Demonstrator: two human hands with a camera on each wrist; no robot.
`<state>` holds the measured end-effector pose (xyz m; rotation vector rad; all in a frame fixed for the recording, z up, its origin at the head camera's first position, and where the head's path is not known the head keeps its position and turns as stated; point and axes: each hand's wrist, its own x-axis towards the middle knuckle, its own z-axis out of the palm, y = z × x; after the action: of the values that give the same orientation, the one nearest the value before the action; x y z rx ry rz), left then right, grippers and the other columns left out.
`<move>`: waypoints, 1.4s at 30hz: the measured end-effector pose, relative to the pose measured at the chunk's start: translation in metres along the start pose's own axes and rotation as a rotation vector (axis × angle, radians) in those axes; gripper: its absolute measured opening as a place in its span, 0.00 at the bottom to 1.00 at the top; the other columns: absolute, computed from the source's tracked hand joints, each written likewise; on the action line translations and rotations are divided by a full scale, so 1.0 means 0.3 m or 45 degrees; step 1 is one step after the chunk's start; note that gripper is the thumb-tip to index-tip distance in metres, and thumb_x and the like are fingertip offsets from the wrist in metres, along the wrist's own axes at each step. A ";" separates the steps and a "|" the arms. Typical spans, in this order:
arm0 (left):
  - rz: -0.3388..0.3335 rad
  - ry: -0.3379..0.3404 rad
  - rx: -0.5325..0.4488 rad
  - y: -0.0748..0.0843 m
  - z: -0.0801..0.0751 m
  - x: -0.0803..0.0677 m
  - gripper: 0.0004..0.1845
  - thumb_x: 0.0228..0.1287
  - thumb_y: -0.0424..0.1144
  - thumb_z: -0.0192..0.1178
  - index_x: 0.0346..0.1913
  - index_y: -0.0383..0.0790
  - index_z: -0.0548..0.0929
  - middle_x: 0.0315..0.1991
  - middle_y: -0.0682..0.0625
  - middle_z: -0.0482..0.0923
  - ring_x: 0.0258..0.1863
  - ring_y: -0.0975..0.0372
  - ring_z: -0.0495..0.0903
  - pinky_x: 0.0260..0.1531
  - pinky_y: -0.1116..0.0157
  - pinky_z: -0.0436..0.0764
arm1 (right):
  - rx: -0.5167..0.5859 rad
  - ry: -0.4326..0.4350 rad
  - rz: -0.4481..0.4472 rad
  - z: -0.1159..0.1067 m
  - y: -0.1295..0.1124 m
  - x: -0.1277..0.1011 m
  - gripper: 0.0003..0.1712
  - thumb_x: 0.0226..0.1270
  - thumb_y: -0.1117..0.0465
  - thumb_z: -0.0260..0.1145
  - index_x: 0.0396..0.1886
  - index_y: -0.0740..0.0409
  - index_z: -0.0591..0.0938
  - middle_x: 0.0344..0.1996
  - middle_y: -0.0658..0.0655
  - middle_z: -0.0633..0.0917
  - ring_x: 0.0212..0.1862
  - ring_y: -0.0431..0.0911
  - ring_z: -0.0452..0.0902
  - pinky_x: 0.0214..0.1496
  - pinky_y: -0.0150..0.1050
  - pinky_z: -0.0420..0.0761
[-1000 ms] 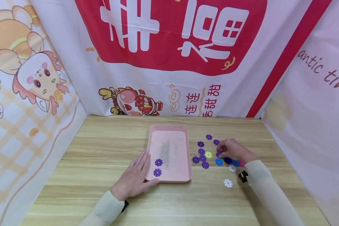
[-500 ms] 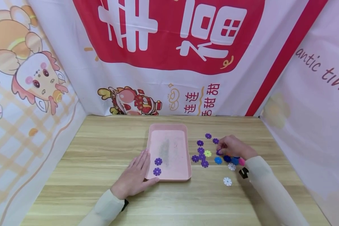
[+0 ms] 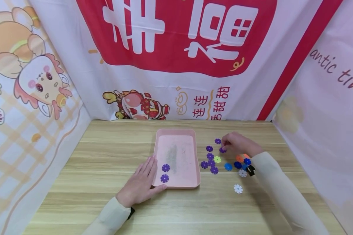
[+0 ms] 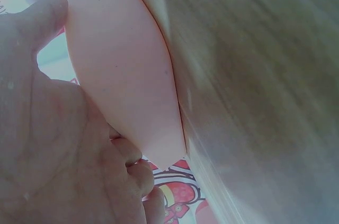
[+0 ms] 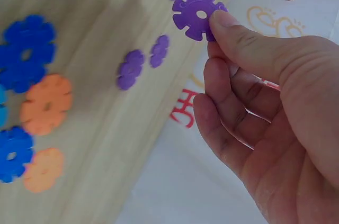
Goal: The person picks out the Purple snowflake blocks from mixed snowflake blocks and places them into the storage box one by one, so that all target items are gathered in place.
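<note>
In the right wrist view, my right hand [image 3: 238, 143] pinches a purple notched plastic disc [image 5: 186, 17] between thumb and index finger, raised off the table. Other purple discs [image 5: 131, 69] lie on the wood below it. My left hand [image 3: 139, 187] lies along the left side of a pink tray [image 3: 176, 132], its thumb at the near rim and its fingers fairly straight. Two purple discs, one nearer [image 3: 164, 178] and one farther [image 3: 165, 168], lie inside that tray near its left wall. The left wrist view shows the palm against the tray's outer wall [image 4: 122, 49].
Right of the tray lie a group of purple discs [image 3: 204, 164], a yellow-green disc [image 3: 217, 159] and a light blue disc [image 3: 228, 166]. Dark blue and orange discs [image 5: 45, 105] sit farther right, with a white disc [image 3: 238, 189] nearer. Printed cloth [image 3: 176, 78] hangs behind the table.
My right hand has lifted the purple disc and moved away and slightly left, uncovering orange and blue discs. The left hand stays on the tray.
</note>
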<state>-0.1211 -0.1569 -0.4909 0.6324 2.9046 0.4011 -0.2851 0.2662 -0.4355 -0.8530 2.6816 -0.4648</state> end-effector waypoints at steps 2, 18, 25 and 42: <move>-0.001 0.003 -0.001 0.002 0.000 -0.001 0.56 0.75 0.72 0.48 0.84 0.29 0.48 0.87 0.35 0.41 0.87 0.43 0.44 0.85 0.42 0.51 | -0.004 -0.004 -0.013 -0.016 -0.023 0.016 0.08 0.75 0.68 0.68 0.33 0.57 0.87 0.31 0.53 0.88 0.33 0.41 0.77 0.42 0.37 0.85; -0.011 0.009 0.002 0.012 0.005 0.003 0.55 0.75 0.72 0.49 0.85 0.30 0.48 0.87 0.37 0.40 0.87 0.44 0.43 0.85 0.42 0.51 | -0.061 -0.051 -0.045 -0.053 -0.231 0.171 0.09 0.82 0.61 0.62 0.41 0.55 0.87 0.34 0.49 0.87 0.36 0.41 0.80 0.44 0.37 0.85; -0.017 -0.011 0.012 0.013 0.007 0.007 0.55 0.75 0.71 0.49 0.85 0.30 0.47 0.87 0.37 0.40 0.87 0.44 0.42 0.86 0.42 0.50 | -0.025 -0.101 -0.090 -0.024 -0.312 0.252 0.09 0.82 0.60 0.62 0.40 0.54 0.86 0.38 0.55 0.89 0.36 0.42 0.79 0.43 0.36 0.84; -0.023 -0.033 0.009 0.002 -0.001 0.001 0.55 0.75 0.72 0.49 0.85 0.31 0.48 0.87 0.37 0.38 0.88 0.44 0.42 0.86 0.43 0.50 | -0.177 -0.115 -0.181 0.117 -0.514 0.435 0.10 0.81 0.57 0.64 0.38 0.50 0.88 0.37 0.49 0.90 0.39 0.41 0.81 0.47 0.34 0.83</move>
<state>-0.1212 -0.1563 -0.4904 0.6070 2.8865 0.3780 -0.2968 0.0615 -0.4303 -1.0819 2.6051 -0.2656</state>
